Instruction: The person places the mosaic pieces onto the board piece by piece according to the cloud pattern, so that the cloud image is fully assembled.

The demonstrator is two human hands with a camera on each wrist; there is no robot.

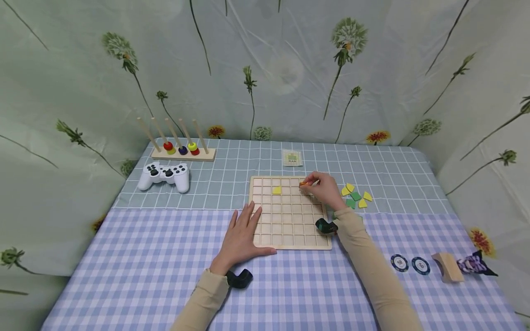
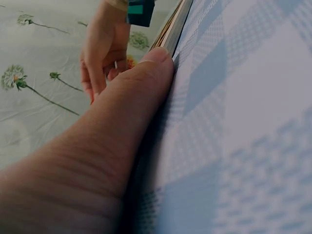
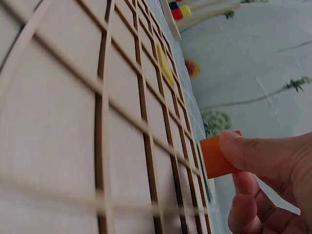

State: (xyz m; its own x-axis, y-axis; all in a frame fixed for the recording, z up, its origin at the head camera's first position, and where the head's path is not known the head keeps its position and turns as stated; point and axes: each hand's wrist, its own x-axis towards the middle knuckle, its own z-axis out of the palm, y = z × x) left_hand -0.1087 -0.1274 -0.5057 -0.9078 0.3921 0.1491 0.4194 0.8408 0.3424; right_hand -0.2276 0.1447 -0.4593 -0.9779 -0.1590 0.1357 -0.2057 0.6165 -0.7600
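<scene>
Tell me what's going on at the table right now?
A person's right hand pinches an orange tile over the far right part of the wooden grid board. The left hand lies flat, fingers straight, against the board's near left edge. One yellow tile already sits in the grid; loose yellow and green tiles lie beside the board.

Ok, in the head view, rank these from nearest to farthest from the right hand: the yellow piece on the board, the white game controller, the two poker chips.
From the right hand, which pinches an orange piece:
1. Yellow piece on the board, just to its left.
2. Two poker chips, toward the table's front right.
3. White game controller, far to the left.
</scene>
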